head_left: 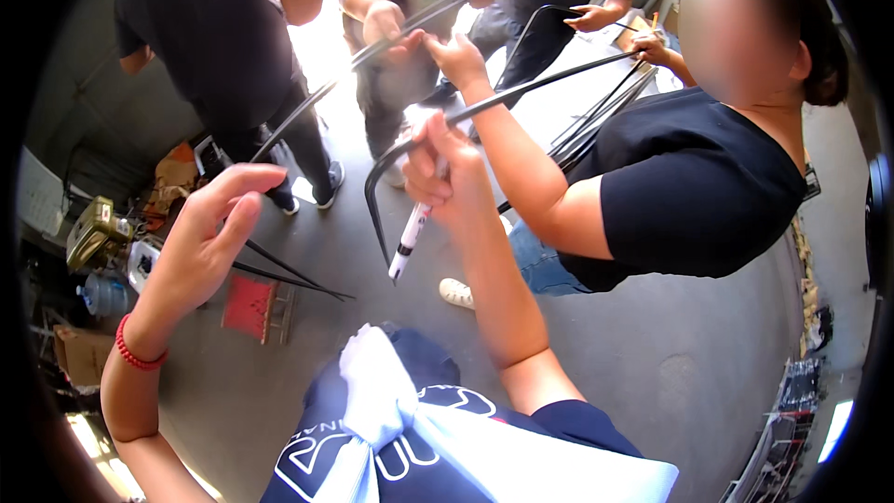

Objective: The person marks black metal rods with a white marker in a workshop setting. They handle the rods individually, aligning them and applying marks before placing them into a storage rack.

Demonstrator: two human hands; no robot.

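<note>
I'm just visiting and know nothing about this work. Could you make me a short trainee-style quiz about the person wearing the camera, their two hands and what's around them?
1. Multiple choice: which hand has the white marker in its grip? A) the left; B) the right; C) neither.
2. True or false: there is a red beaded bracelet on the left wrist.
3. Fill in the word: the black rod beside the marker is not straight from end to end; it is ____.

Key:
1. B, the right hand.
2. True.
3. Bent; it turns sharply near the right hand.
</note>
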